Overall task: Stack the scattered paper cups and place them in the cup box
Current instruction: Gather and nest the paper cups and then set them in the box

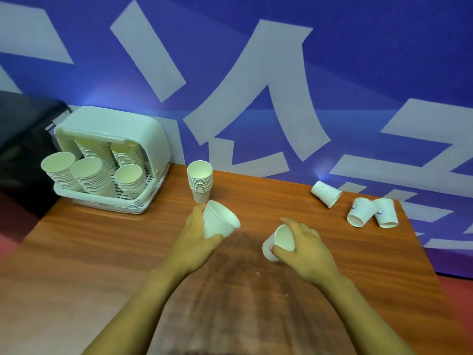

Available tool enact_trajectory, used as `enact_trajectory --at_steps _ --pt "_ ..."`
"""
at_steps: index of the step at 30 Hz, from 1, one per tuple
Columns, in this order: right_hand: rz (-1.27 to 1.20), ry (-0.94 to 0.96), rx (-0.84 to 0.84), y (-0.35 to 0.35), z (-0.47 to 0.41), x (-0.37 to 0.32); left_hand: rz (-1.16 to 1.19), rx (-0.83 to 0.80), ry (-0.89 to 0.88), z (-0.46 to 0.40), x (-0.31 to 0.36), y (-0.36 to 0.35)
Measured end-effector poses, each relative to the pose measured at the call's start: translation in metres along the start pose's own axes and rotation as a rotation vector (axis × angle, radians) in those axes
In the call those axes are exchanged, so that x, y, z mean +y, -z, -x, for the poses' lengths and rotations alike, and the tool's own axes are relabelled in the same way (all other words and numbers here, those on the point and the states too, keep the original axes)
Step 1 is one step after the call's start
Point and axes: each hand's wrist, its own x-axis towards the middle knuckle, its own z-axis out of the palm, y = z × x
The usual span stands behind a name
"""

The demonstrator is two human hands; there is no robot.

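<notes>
Your hands, left [197, 237] and right [304, 248], each grasp one cup; one stack [200, 183] waits mid-frame, three cups [358, 206] remain at right.

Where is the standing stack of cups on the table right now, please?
The stack of cups stands upright near the table's far edge, just right of the cup box and beyond the left hand.

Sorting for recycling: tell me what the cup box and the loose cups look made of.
Cup box: likely moulded plastic, pale, smooth, rounded corners, slotted tray.
Loose cups: apparently thin paper, matte white, rolled rims, blue print on two.
</notes>
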Motion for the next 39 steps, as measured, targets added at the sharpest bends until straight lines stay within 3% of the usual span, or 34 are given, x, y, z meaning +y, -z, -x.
enact_trajectory --at_steps 10,15,23,29,34,39 --pt "0.065 -0.013 0.009 -0.026 -0.014 -0.065 0.044 -0.011 0.014 -0.011 -0.029 0.053" --pt "0.052 -0.042 0.033 -0.057 -0.033 -0.142 -0.24 0.012 -0.026 -0.031 -0.067 0.133" --pt "0.033 -0.009 -0.002 -0.116 -0.057 -0.252 -0.173 -0.014 -0.065 -0.063 -0.111 0.259" --pt "0.055 0.016 -0.043 -0.125 -0.083 -0.273 -0.259 -0.028 -0.087 -0.091 -0.109 0.286" --pt "0.025 0.062 -0.038 -0.123 -0.103 -0.275 -0.267 0.144 -0.114 -0.111 -0.103 0.283" --pt "0.0 0.07 -0.042 -0.133 -0.112 -0.266 -0.299 0.199 -0.138 -0.125 -0.103 0.274"
